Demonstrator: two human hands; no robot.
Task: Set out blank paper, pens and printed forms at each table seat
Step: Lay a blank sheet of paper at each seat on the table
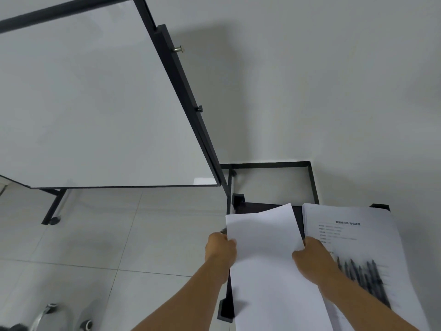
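Observation:
A stack of blank white paper [265, 240] lies on a small black stand [253, 206] at the lower right. My left hand [220, 249] grips the stack's left edge. My right hand [310, 256] grips its right edge, and the top sheets curl upward at the far end. Beside it on the right lies a pile of printed forms [353, 228] with dark text. Several black pens [365, 275] rest on the forms, blurred.
A large whiteboard [95, 103] on a black wheeled frame stands to the left, its right post close to the stand. A white wall is behind. Pale floor tiles [119, 235] spread on the left. A chair base [47, 316] shows at the bottom left.

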